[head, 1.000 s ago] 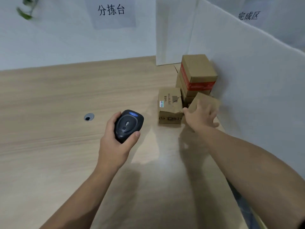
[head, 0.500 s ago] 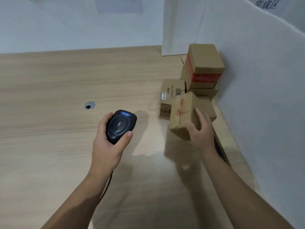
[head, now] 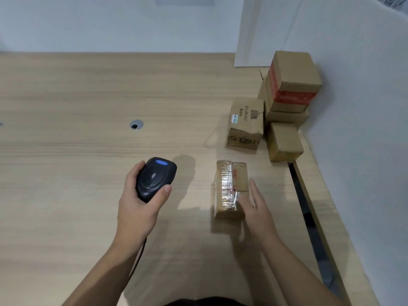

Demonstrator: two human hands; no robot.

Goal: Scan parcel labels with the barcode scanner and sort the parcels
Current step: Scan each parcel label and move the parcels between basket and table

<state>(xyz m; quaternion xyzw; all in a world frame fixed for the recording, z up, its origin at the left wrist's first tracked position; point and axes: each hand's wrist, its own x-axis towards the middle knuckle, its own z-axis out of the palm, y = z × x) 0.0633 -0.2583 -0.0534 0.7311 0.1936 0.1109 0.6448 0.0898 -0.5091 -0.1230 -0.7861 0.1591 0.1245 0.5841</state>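
My left hand [head: 136, 210] grips a black barcode scanner [head: 155, 178] with a blue light, held above the wooden table [head: 77, 96]. Just to its right, a small brown parcel [head: 229, 184] wrapped in clear tape lies on the table. My right hand [head: 259, 210] rests against that parcel's right side with straight fingers, the thumb lying on its top edge. Behind it stand more cardboard parcels: one with a small label and printed numbers [head: 246, 120], a plain small one [head: 283, 142], and one with red tape [head: 292, 78] stacked on another box [head: 284, 117].
A white partition [head: 357, 96] runs along the table's right side, with a dark gap [head: 309, 217] beside the table edge. A round cable hole [head: 136, 124] sits in the tabletop to the left of the parcels. The scanner's cable hangs under my left wrist.
My right hand picked the taped parcel from beside the stack, carried it toward me and set it down on the table. The scanner hand stayed roughly in place.
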